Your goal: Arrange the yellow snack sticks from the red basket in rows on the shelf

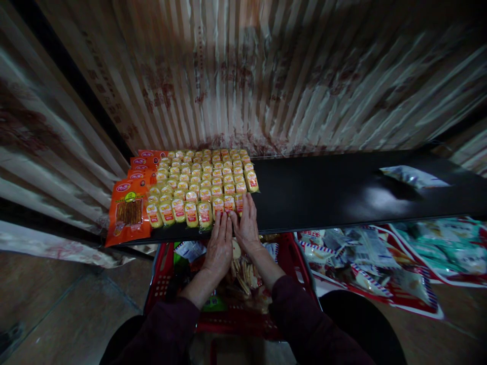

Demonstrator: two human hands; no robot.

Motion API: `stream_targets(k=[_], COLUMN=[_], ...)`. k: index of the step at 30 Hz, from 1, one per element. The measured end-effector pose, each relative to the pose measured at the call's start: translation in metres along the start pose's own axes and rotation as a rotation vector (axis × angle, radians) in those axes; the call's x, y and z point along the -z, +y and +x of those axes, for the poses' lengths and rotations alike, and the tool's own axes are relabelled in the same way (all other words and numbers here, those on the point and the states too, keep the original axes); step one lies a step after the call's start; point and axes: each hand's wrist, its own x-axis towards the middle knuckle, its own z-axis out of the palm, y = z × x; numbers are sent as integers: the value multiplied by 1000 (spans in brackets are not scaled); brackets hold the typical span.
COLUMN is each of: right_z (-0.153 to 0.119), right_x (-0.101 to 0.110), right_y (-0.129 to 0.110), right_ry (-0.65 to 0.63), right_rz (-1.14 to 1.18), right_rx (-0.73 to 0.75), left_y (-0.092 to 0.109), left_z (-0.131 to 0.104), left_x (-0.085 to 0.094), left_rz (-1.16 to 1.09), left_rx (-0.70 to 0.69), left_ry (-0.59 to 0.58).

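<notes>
Rows of small yellow wrapped snack cakes (205,215) lean on the left part of a black shelf (304,197). At the front row's right end, my left hand (219,246) lies with straight fingers against the cakes. My right hand (247,225) is beside it, fingers extended along the row's right end, touching the last packets. Neither hand is wrapped round a packet. Left of the cakes stand several orange snack bags (129,210), one behind another. What the fingertips press on is partly hidden by the hands.
A red shopping basket (163,274) with mixed packets is below the shelf edge, under my forearms. To its right are red-and-white bins holding blue-white packets (365,248) and green packets (449,243). One bag (413,177) lies at the shelf's right. A pleated curtain (228,76) hangs behind.
</notes>
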Motion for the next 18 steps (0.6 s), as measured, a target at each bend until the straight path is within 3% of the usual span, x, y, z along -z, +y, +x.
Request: stream_targets(k=[18], right_z=[11], right_x=[-6], right_y=[5], right_ry=[-86], right_rz=[-105], right_rx=[5], left_y=[-14], left_z=[14], left_x=[18], left_rz=[45], left_rx=[65], left_ry=[26])
